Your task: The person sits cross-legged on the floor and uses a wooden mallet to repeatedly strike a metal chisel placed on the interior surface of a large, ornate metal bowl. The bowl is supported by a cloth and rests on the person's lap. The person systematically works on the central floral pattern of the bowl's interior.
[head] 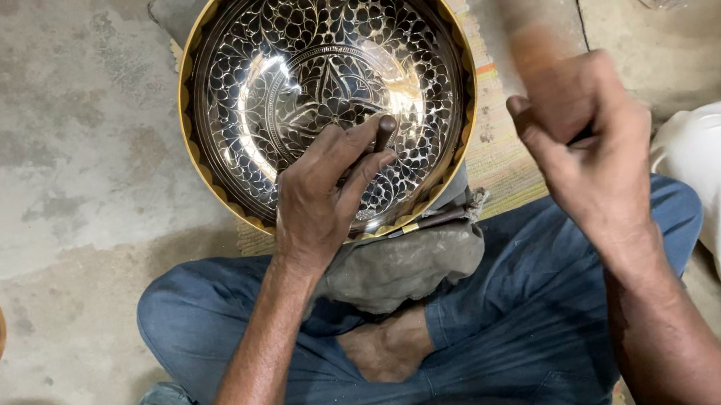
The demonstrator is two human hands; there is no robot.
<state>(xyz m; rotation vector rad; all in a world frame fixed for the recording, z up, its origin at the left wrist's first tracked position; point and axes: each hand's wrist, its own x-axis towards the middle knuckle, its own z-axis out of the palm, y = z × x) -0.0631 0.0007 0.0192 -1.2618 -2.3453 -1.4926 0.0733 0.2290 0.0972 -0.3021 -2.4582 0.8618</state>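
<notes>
The left hand (319, 200) pinches a small dark punch (384, 132) against the inside of the engraved metal bowl (325, 89) propped ahead of the person's crossed legs. The right hand (594, 144), right of the bowl, is wrapped around a blurred wooden mallet (532, 38). Honestly, an off-center hit could skid the punch, scar the pattern or catch the fingers.

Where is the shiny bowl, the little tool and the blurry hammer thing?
Engraved dark metal bowl (289, 48), head view, inner wall.
Thin dark punch (385, 130), head view, top end.
Blurred brown wooden mallet (532, 38), head view, shaft.
</notes>
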